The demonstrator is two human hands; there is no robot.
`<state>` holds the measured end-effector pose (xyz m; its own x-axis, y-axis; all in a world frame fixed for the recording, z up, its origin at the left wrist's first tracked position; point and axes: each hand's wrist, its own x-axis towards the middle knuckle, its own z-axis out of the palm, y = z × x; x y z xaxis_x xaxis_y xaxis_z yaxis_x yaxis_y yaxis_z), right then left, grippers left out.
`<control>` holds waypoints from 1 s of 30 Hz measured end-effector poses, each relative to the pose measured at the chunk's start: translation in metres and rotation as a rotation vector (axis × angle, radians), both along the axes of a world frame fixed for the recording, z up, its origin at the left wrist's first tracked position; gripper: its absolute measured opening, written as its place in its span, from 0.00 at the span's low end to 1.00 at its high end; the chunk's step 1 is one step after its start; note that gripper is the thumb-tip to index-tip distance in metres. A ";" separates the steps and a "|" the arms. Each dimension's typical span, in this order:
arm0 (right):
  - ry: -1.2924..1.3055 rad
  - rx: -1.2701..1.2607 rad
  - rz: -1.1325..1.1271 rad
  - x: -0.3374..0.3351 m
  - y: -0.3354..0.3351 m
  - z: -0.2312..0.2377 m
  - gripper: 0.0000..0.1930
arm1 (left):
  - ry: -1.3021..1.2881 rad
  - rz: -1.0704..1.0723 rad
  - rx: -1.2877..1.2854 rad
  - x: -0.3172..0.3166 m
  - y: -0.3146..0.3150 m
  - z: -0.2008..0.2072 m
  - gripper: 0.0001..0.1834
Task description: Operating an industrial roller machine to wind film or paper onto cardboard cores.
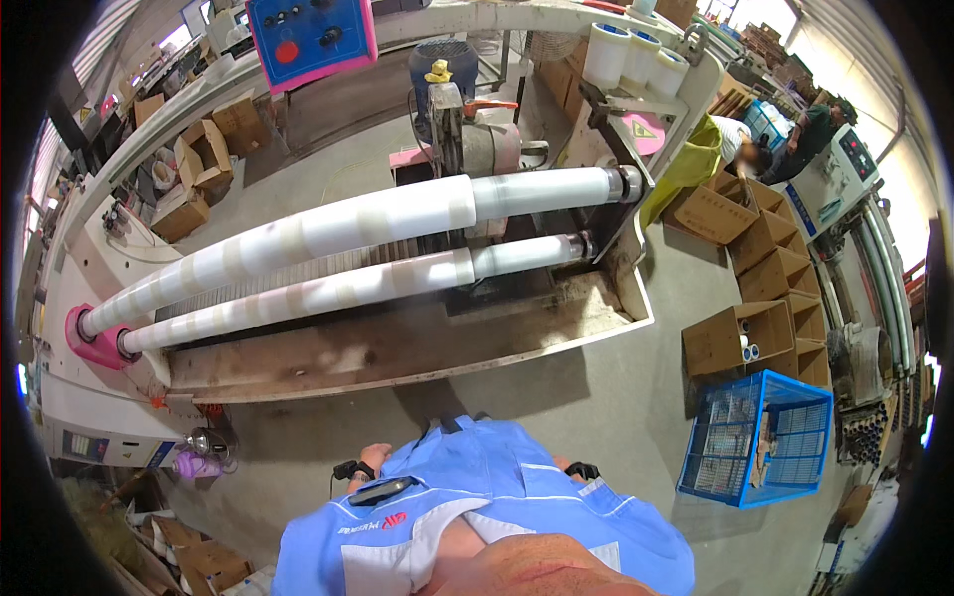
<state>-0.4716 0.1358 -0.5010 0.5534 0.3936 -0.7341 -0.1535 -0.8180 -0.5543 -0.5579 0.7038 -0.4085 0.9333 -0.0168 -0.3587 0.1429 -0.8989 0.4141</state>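
At the lower middle, close by my left side, my left hand [375, 456] shows only in part, with a black band around the wrist. My right hand [562, 464] is at my other side, largely hidden by my blue work shirt, beside another black wristband [582, 470]. The fingers of both hands are too small or covered to read. Neither hand touches the machine in front of me. Two long rollers wound in white film, an upper roller [328, 224] and a lower roller [338, 290], span the machine above a stained trough [397, 363].
A blue control panel [310, 42] with a red button overhangs the far left. White rolls [606, 57] stand on the machine's right end. A blue plastic crate [757, 437] and open cardboard boxes [743, 336] line the right floor. Two people work at the far right.
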 end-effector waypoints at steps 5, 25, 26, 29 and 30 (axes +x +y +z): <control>-0.075 0.092 -0.003 0.038 0.009 0.035 0.21 | -0.064 0.135 -0.109 -0.024 -0.022 -0.011 0.15; 0.242 -0.061 -0.101 0.055 0.036 0.115 0.21 | -0.079 0.100 -0.018 -0.092 0.013 -0.045 0.15; 0.238 -0.095 -0.133 0.061 0.044 0.114 0.21 | -0.076 0.118 -0.031 -0.094 0.006 -0.044 0.15; 0.198 -0.163 -0.156 0.073 0.069 0.129 0.21 | 0.132 0.914 -0.713 -0.044 -0.006 0.012 0.15; 0.080 -0.103 -0.008 0.075 0.072 0.129 0.21 | 0.182 1.055 -0.789 -0.032 -0.007 0.030 0.15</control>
<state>-0.3968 0.2080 -0.3721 0.4941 0.3095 -0.8124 -0.2006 -0.8687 -0.4529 -0.5895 0.6970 -0.3789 0.5676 0.4207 -0.7077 0.7271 0.1470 0.6706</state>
